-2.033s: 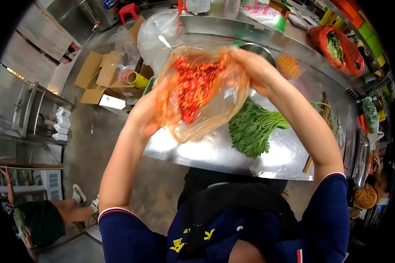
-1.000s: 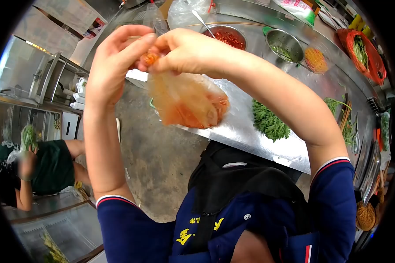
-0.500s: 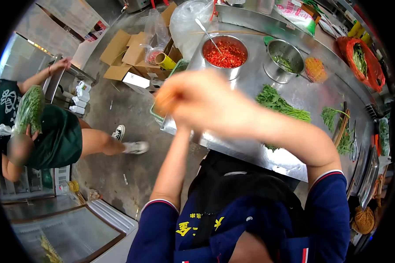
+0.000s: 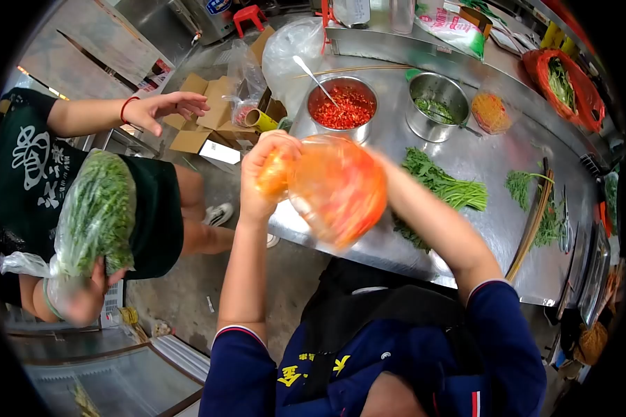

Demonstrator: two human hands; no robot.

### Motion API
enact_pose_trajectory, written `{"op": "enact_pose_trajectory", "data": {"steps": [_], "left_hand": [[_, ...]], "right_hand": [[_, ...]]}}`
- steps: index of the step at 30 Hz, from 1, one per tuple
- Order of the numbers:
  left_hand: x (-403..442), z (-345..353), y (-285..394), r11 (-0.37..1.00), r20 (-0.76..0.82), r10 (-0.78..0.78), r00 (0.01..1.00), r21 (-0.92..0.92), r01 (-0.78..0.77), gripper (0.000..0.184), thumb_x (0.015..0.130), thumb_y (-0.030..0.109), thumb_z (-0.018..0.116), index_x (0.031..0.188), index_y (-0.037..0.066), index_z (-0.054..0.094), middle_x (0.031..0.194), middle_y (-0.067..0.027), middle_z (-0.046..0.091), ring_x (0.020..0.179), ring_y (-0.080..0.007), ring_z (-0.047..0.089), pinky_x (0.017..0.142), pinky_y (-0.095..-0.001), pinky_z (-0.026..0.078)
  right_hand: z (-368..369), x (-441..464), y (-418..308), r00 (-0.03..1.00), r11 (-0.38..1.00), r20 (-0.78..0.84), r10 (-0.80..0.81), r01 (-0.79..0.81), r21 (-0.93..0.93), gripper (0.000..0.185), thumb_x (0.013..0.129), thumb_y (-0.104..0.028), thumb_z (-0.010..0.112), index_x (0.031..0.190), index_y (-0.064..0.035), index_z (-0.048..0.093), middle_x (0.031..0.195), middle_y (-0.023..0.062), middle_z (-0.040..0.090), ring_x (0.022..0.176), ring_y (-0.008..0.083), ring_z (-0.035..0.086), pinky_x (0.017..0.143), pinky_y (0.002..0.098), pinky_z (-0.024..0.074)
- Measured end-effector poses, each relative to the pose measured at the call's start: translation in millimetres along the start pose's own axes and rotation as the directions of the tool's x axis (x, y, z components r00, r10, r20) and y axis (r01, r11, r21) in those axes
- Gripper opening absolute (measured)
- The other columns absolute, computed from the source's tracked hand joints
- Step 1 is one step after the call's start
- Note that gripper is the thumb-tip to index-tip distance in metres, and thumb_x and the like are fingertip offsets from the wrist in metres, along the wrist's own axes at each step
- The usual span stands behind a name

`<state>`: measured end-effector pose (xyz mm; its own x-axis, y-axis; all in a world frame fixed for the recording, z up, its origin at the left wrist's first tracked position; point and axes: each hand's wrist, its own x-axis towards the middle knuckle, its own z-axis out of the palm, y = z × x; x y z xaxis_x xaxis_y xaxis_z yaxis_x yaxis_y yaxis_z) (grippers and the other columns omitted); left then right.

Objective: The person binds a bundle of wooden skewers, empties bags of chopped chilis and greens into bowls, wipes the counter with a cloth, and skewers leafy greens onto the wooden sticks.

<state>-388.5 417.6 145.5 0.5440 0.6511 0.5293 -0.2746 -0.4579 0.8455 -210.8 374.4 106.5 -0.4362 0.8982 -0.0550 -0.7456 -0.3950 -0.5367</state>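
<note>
My left hand (image 4: 261, 170) is raised over the table's near left corner, its fingers closed on the bunched end of a see-through orange plastic bag (image 4: 337, 187). Motion blurs the bag, and whatever is inside cannot be made out. Behind it, my right hand is mostly hidden at the end of my right forearm, so its fingers do not show. Just beyond my hands stands a steel pot of chopped red chilli (image 4: 342, 108) with a spoon in it. Leafy green herbs (image 4: 448, 184) lie on the steel table (image 4: 389, 142) beside my right forearm.
Another steel pot (image 4: 435, 132) holds chopped greens, near a clear tub (image 4: 492, 112) of yellow-orange bits. A red bag (image 4: 591, 104) with greens lies at the far right. On the left, a co-worker (image 4: 83, 174) carries bagged greens (image 4: 97, 215). Cardboard boxes (image 4: 219, 104) sit on the floor.
My crossed forearms have come apart, and the orange bag is now spread out between my hands. The co-worker has come closer, with one hand reaching out toward the boxes.
</note>
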Motion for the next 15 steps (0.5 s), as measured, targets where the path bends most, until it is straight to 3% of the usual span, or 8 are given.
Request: {"op": "enact_pose_trajectory", "data": {"steps": [3, 5, 7, 8, 9, 11, 13, 15], "left_hand": [[-15, 11, 4, 0.971, -0.06, -0.174, 0.983, 0.155, 0.181, 0.006, 0.076, 0.006, 0.056, 0.079, 0.001, 0.053, 0.079, -0.0042, 0.051, 0.073, -0.0123, 0.047, 0.069, -0.0241, 0.038], [-29, 14, -11, 0.944, 0.004, -0.187, 0.982, 0.277, 0.179, 0.009, 0.077, 0.005, 0.057, 0.085, 0.003, 0.053, 0.085, -0.0039, 0.051, 0.076, -0.0117, 0.049, 0.069, -0.0231, 0.039], [-34, 38, -11, 0.973, -0.244, -0.224, 0.944, -0.001, 0.231, 0.013, 0.081, 0.008, 0.056, 0.093, 0.004, 0.052, 0.09, -0.0025, 0.051, 0.082, -0.0106, 0.049, 0.073, -0.0228, 0.04], [-44, 30, -43, 0.973, -0.356, -0.202, 0.913, 0.03, 0.227, 0.02, 0.085, 0.012, 0.054, 0.103, 0.006, 0.048, 0.092, -0.0013, 0.051, 0.085, -0.0093, 0.049, 0.075, -0.0221, 0.04], [-52, 21, -62, 0.974, -0.323, -0.16, 0.933, 0.102, 0.202, 0.023, 0.086, 0.011, 0.052, 0.108, 0.005, 0.046, 0.094, -0.0024, 0.051, 0.084, -0.009, 0.05, 0.075, -0.0213, 0.04], [-58, 27, -64, 0.921, -0.417, -0.36, 0.835, -0.303, 0.246, 0.027, 0.087, 0.011, 0.051, 0.113, 0.005, 0.044, 0.098, -0.0049, 0.051, 0.084, -0.0111, 0.052, 0.074, -0.0229, 0.043], [-64, 23, -62, 0.825, -0.48, -0.524, 0.704, -0.493, 0.278, 0.028, 0.087, 0.01, 0.049, 0.114, 0.005, 0.045, 0.1, -0.0066, 0.052, 0.085, -0.013, 0.053, 0.073, -0.0247, 0.045], [-65, 23, -67, 0.763, -0.505, -0.594, 0.626, -0.599, 0.242, 0.029, 0.088, 0.01, 0.048, 0.116, 0.005, 0.044, 0.101, -0.0078, 0.053, 0.085, -0.0147, 0.054, 0.072, -0.0266, 0.047]], "right_hand": [[-13, 6, -47, 0.972, 0.73, -0.188, -0.142, -0.025, -0.683, 0.022, 0.075, -0.015, 0.065, 0.093, -0.0023, 0.062, 0.088, 0.0037, 0.063, 0.08, 0.0131, 0.059, 0.072, 0.0242, 0.0464], [5, 2, -58, 0.99, 0.435, -0.02, -0.142, 0.044, -0.899, 0.021, 0.071, -0.014, 0.066, 0.088, -0.0011, 0.064, 0.084, 0.0029, 0.063, 0.076, 0.0117, 0.059, 0.067, 0.024, 0.0457], [19, 7, -50, 0.972, 0.133, 0.11, -0.207, 0.139, -0.981, 0.017, 0.071, -0.009, 0.067, 0.085, -0.0001, 0.063, 0.08, 0.0046, 0.063, 0.073, 0.0107, 0.058, 0.069, 0.0238, 0.0465], [30, 6, -42, 0.966, -0.042, 0.124, -0.229, 0.117, -0.992, 0.017, 0.071, -0.01, 0.067, 0.085, -0.0008, 0.062, 0.078, 0.0066, 0.063, 0.073, 0.0114, 0.059, 0.069, 0.0242, 0.0469], [39, 5, -30, 0.949, -0.077, 0.135, -0.286, 0.118, -0.99, 0.019, 0.071, -0.008, 0.065, 0.088, -0.0016, 0.061, 0.079, 0.0085, 0.063, 0.075, 0.0117, 0.06, 0.069, 0.0256, 0.0476], [25, 14, -6, 0.886, 0.073, 0.064, -0.46, 0.11, -0.991, 0.025, 0.071, -0.006, 0.062, 0.095, -0.0018, 0.057, 0.08, 0.0094, 0.063, 0.075, 0.0136, 0.061, 0.068, 0.0259, 0.0482], [24, 8, 20, 0.744, 0.062, 0.03, -0.667, 0.096, -0.993, 0.033, 0.071, -0.005, 0.057, 0.104, -0.003, 0.051, 0.089, 0.0126, 0.061, 0.077, 0.0171, 0.062, 0.065, 0.0273, 0.0489], [39, -7, 43, 0.909, 0.124, -0.094, -0.406, -0.047, -0.991, 0.032, 0.069, -0.006, 0.058, 0.1, -0.0032, 0.052, 0.093, 0.0138, 0.058, 0.074, 0.0205, 0.062, 0.062, 0.0308, 0.0489]]}}
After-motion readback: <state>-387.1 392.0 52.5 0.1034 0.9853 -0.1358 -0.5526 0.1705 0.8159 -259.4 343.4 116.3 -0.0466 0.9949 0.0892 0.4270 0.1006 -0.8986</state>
